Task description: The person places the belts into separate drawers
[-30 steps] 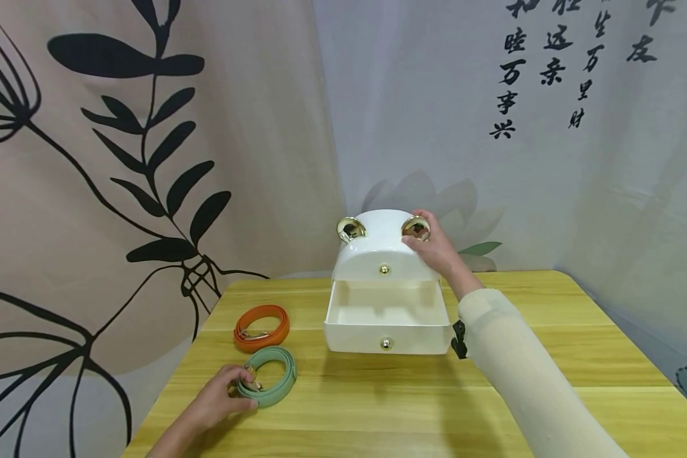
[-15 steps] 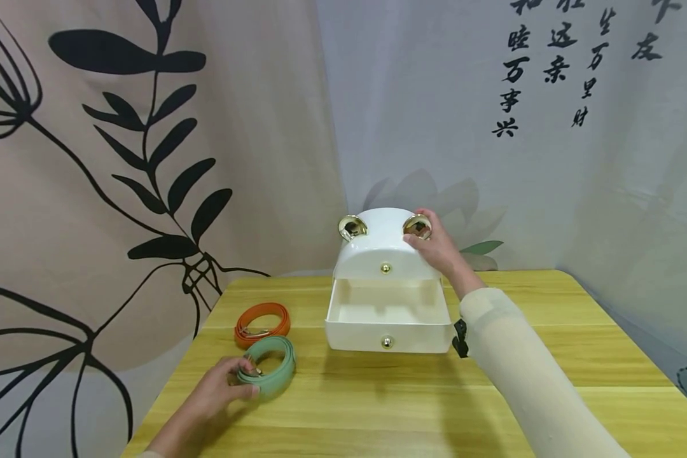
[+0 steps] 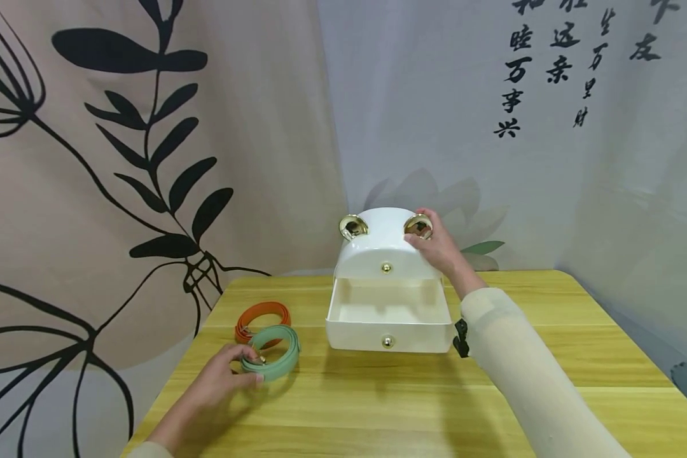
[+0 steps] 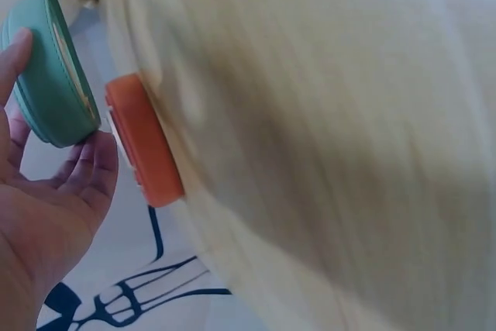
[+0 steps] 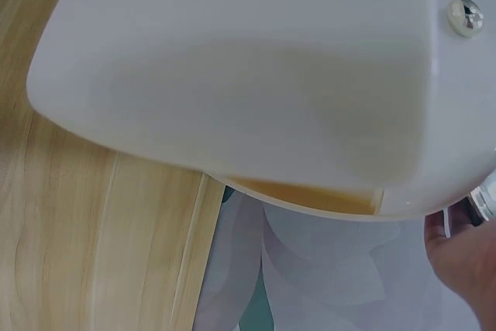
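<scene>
My left hand [image 3: 220, 376] pinches a coiled green belt [image 3: 287, 364] between thumb and fingers, just above the table. In the left wrist view the green belt [image 4: 48, 75] stands on edge in the fingers, apart from a coiled orange belt [image 4: 146, 141]. The orange belt [image 3: 242, 332] lies on the table behind it, partly covered. A white storage box [image 3: 386, 245] with two gold rings on top stands at the centre. Its lower drawer [image 3: 352, 337] is pulled out and holds nothing visible. My right hand [image 3: 442, 253] grips the box's right gold ring [image 3: 418, 225].
A wooden table [image 3: 389, 407] carries everything; its left edge runs near the belts. Behind hangs a curtain [image 3: 275, 159] with dark leaf prints and black writing. The upper drawer, with a gold knob [image 3: 386, 268], is closed.
The left hand has lifted the green belt off the table and moved it slightly away from me, so it now overlaps the orange belt in the head view. The right hand keeps its place.
</scene>
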The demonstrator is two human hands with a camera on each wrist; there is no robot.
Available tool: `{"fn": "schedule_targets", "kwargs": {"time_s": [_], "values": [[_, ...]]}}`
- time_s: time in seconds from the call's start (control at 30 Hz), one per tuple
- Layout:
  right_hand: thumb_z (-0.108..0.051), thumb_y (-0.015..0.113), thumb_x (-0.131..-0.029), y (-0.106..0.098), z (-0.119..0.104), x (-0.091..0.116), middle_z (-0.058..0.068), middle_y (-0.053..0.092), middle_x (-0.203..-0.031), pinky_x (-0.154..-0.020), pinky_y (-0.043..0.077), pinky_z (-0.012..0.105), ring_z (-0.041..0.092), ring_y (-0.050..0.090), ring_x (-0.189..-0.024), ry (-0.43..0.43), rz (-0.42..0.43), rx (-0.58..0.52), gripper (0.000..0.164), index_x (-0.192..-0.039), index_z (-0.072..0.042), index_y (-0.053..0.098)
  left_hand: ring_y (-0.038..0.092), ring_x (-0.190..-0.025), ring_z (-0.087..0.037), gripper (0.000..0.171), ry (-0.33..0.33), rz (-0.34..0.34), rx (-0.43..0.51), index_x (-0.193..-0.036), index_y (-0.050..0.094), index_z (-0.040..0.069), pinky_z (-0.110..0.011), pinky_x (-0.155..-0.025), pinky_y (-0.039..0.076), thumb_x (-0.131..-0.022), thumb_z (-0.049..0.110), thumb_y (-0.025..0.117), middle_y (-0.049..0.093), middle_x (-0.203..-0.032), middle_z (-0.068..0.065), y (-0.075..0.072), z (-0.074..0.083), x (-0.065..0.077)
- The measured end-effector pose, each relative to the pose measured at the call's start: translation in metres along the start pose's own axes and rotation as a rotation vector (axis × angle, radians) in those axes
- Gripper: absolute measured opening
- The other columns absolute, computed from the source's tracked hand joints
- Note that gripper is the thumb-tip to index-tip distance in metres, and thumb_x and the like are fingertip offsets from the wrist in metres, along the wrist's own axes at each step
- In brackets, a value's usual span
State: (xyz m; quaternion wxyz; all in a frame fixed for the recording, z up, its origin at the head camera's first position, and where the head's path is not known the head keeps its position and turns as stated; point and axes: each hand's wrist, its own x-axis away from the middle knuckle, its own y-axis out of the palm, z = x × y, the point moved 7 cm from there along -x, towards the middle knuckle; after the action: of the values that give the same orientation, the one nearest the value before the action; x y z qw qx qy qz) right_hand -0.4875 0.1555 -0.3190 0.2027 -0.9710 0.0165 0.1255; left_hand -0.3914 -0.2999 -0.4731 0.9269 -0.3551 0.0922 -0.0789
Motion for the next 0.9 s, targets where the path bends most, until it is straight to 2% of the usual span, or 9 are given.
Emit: {"fn": "schedule_targets", "kwargs": {"time_s": [0.27,0.47,0.63,0.9], "values": [[-0.028,0.062,-0.099,0.000,0.001,0.000,0.024,0.041,-0.141,-0.100,0.038,0.059,0.043,0.044,-0.123,0.007,0.003,0.014,0.068,-0.155,-0.026,0.022,0.050,-0.109,-0.026,0.033,0.081,-0.011,-0.014,-0.099,0.063,0.018,-0.043,-0.085,0.045,-0.078,0.030,0.085,0.056,-0.114,-0.005,-0.007,0.018,-0.008],[-0.028,0.061,-0.100,0.001,0.000,0.002,0.024,0.041,-0.140,-0.099,0.039,0.059,0.043,0.045,-0.122,0.010,0.005,0.008,0.067,-0.154,-0.027,0.022,0.050,-0.112,-0.027,0.034,0.137,-0.008,-0.035,-0.100,0.061,0.018,-0.046,-0.086,0.045,-0.079,0.034,0.084,0.055,-0.118,-0.007,-0.014,0.027,-0.015],[-0.028,0.060,-0.100,0.003,-0.002,0.007,0.023,0.043,-0.136,-0.094,0.042,0.055,0.040,0.047,-0.116,0.008,0.015,0.016,0.067,-0.155,-0.027,0.022,0.051,-0.108,-0.028,0.035,0.145,0.000,-0.057,-0.102,0.062,0.021,-0.047,-0.089,0.044,-0.078,0.035,0.084,0.053,-0.119,-0.009,-0.022,0.034,-0.018],[-0.029,0.061,-0.100,0.006,-0.005,0.014,0.023,0.044,-0.131,-0.091,0.042,0.053,0.039,0.048,-0.112,0.012,0.030,0.026,0.068,-0.155,-0.025,0.022,0.050,-0.116,-0.034,0.036,0.179,0.007,-0.083,-0.102,0.063,0.020,-0.053,-0.093,0.041,-0.079,0.038,0.083,0.053,-0.125,-0.015,-0.036,0.050,-0.023]]}}
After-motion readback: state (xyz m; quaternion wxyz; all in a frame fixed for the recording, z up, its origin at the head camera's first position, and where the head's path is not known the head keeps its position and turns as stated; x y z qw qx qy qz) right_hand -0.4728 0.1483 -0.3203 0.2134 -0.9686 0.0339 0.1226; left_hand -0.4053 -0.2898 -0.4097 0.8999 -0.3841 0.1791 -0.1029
